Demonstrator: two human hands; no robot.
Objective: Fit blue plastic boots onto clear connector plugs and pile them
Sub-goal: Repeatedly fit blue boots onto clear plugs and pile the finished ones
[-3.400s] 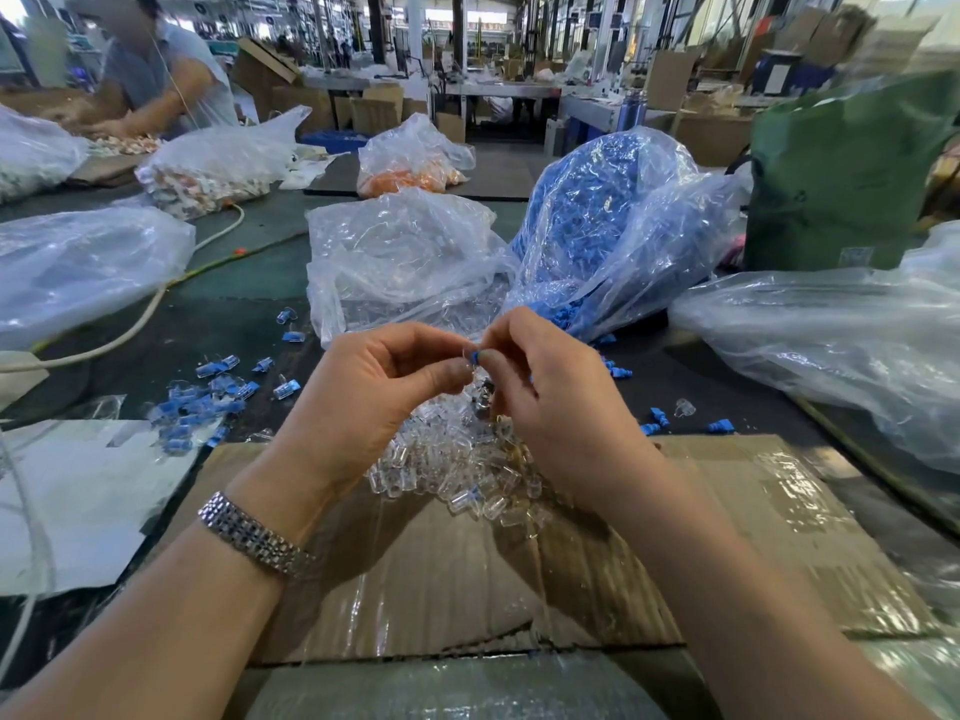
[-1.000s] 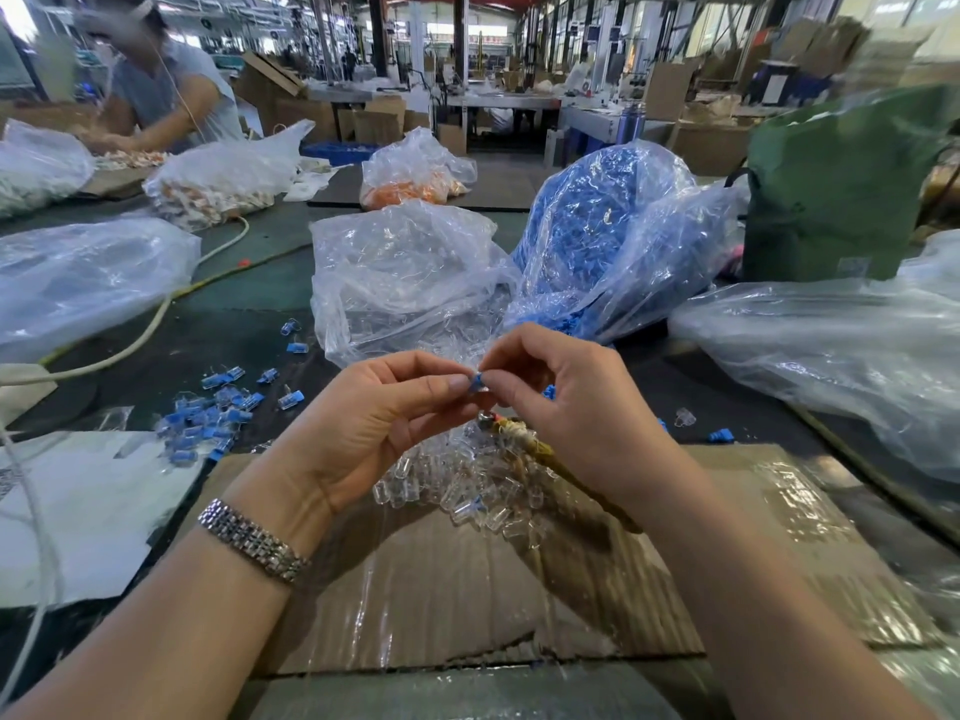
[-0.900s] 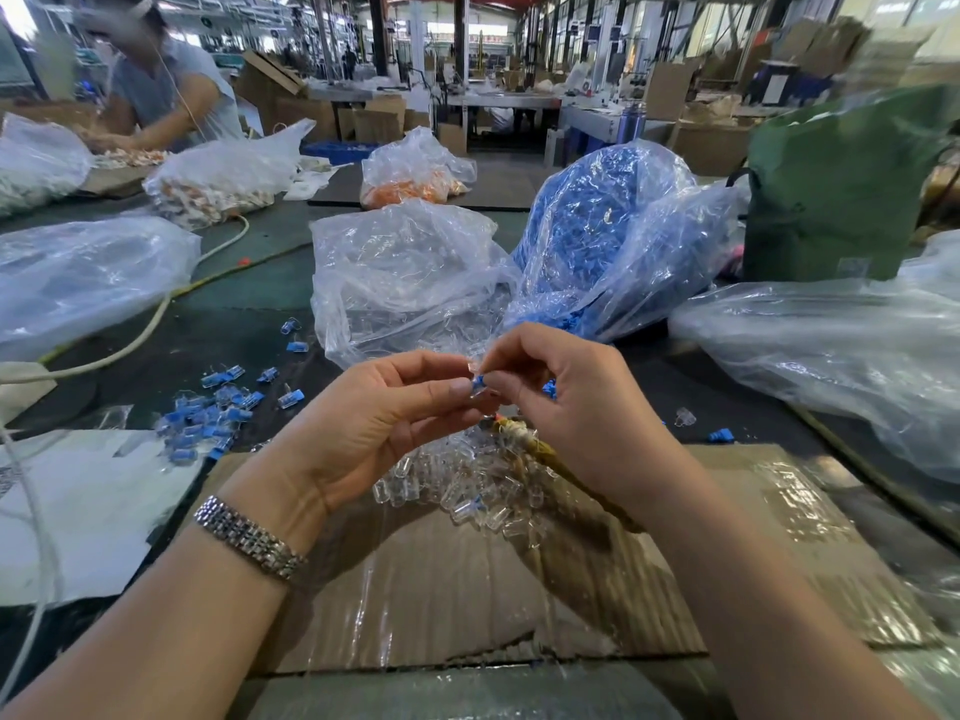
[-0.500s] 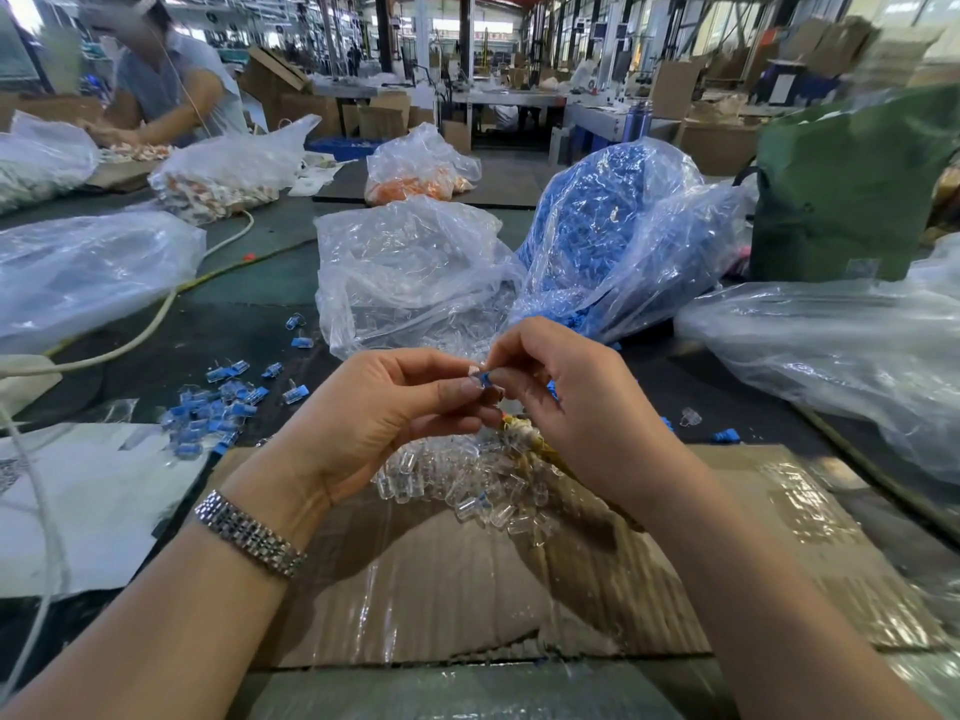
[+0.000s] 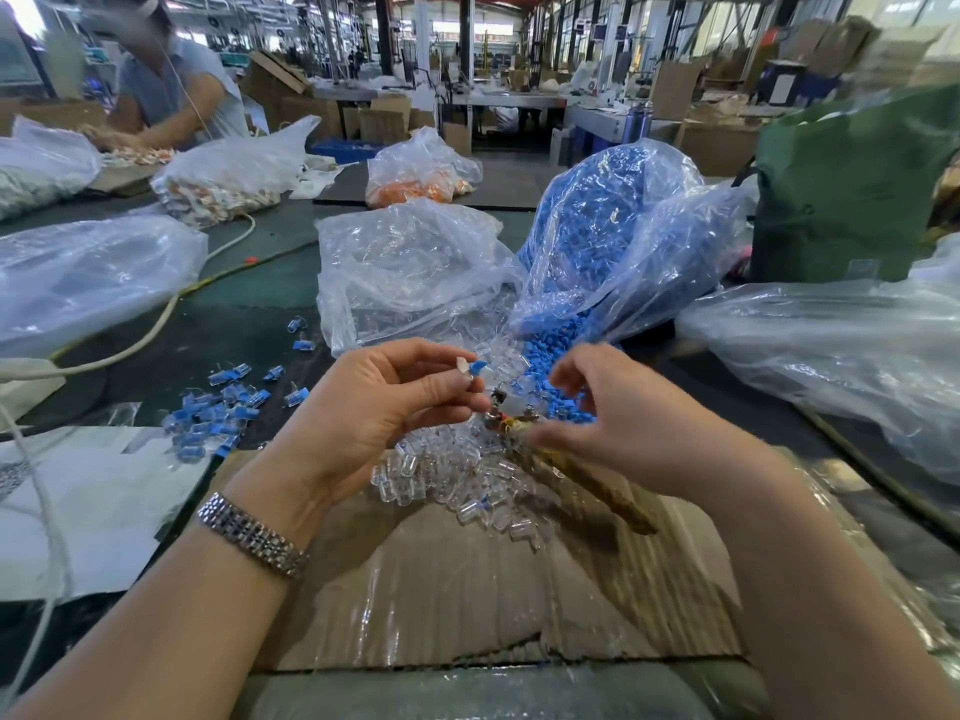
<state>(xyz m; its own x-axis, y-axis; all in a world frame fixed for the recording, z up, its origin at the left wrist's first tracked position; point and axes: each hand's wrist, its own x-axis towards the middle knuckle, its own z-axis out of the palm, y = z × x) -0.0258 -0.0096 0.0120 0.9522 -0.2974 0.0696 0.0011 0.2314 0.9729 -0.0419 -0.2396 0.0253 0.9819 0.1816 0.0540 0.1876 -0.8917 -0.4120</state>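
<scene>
While the left hand (image 5: 384,407) pinched a booted plug (image 5: 475,370) above the loose plugs (image 5: 447,470), the right hand (image 5: 618,423), blurred with grip unreadable, hovered nearby; next likely dropping it on the pile (image 5: 218,413).

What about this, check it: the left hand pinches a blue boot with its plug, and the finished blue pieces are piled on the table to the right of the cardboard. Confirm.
Wrong side. The head view shows the pile of finished blue pieces on the table left of the cardboard, not right. The rest holds: the left hand pinches the blue boot with its plug.
</scene>
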